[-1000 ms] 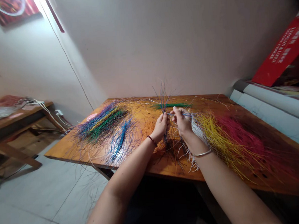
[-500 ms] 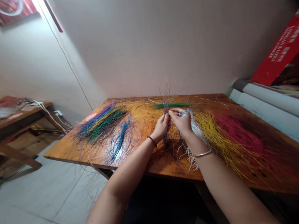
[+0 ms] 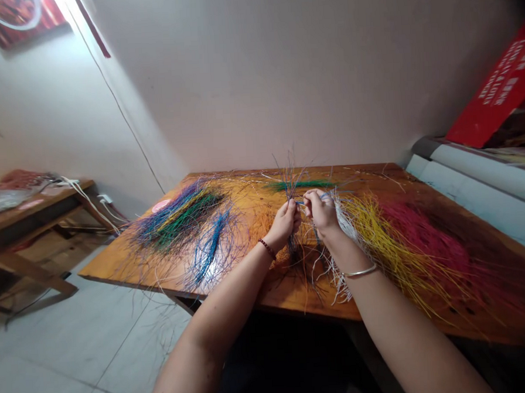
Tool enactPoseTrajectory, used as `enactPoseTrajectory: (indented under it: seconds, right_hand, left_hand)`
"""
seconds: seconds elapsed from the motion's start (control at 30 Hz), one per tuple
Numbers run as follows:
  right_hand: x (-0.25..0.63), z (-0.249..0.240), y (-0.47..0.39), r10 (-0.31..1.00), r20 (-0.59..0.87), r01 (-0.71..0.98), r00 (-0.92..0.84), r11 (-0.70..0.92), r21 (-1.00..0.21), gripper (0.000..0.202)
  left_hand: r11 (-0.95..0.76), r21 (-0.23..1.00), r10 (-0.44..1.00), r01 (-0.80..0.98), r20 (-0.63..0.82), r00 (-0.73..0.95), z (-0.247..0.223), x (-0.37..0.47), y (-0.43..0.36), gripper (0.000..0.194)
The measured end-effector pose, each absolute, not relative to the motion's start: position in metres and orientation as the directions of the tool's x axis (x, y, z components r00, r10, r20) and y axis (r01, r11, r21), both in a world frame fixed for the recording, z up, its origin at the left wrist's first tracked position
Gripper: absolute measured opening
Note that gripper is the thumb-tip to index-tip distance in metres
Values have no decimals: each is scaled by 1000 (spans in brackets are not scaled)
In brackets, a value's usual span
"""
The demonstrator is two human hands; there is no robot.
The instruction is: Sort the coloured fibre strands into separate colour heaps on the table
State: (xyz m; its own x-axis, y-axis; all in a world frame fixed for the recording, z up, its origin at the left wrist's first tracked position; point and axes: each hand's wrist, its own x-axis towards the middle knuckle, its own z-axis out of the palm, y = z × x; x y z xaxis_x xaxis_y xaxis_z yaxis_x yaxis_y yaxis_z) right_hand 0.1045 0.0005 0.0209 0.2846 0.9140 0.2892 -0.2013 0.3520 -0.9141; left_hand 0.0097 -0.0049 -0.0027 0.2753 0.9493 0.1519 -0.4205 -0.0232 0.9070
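Note:
My left hand [image 3: 285, 223] is closed around an upright bundle of thin strands [image 3: 290, 186], whose dark and reddish ends fan out above and below the fist. Just to its right, my right hand [image 3: 321, 211] pinches a blue strand [image 3: 302, 202] that runs across to the bundle. A small gap separates the two hands. Beneath the left hand lie orange strands [image 3: 264, 224]; white strands [image 3: 343, 221] spread beside the right wrist. Behind both hands lies a bunch of green strands [image 3: 319, 183]. What the left fingertips grip exactly is hidden.
On the wooden table [image 3: 240, 189], blue strands [image 3: 212, 246] and a mixed coloured pile [image 3: 184, 215] lie left. Yellow strands [image 3: 388, 242] and crimson strands [image 3: 423, 235] lie right. A red box [image 3: 494, 84] and white rolls [image 3: 485, 161] stand far right. A second table [image 3: 30, 217] is at left.
My right hand has moved a little right, away from the left, drawing the blue strand out between them. My left hand keeps its hold on the bundle.

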Motion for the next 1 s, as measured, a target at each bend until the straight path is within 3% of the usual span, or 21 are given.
enactPoseTrajectory:
  seconds: [0.1,0.17,0.27,0.37,0.43,0.63,0.77,1.0]
  right_hand:
    - [103,25,-4,921,294,-282,254,361,-889,21]
    - [101,25,-7,904,336,-226,264,396,-890,29]
    - [101,23,-12,816,448,33,364,469,-882,38]
    - [100,21,-14,651,621,357,437,508,-784,43]
    - [99,20,-13,616,654,395,438,522,-756,42]
    - [90,15,-7,827,388,-90,406,459,-884,39]
    - [85,19,-9,942,175,-436,286,291,-852,41]
    - [91,21,-6,970,9,-590,244,155,-792,35]
  left_hand:
    - [-29,906,948,-422,159,276,-2,9,-5,46]
    - [-35,904,948,-426,165,273,-2,8,-5,45]
    - [-52,904,952,-425,173,254,-2,8,-4,45]
    - [-86,901,961,-424,188,204,-2,7,-4,45]
    - [-106,894,967,-434,194,164,-2,7,-3,46]
    - [-202,852,963,-483,263,60,-3,8,2,48]
    - [-223,839,958,-496,283,50,-4,8,3,49]
    - [-221,862,953,-455,290,88,-2,12,-3,47]
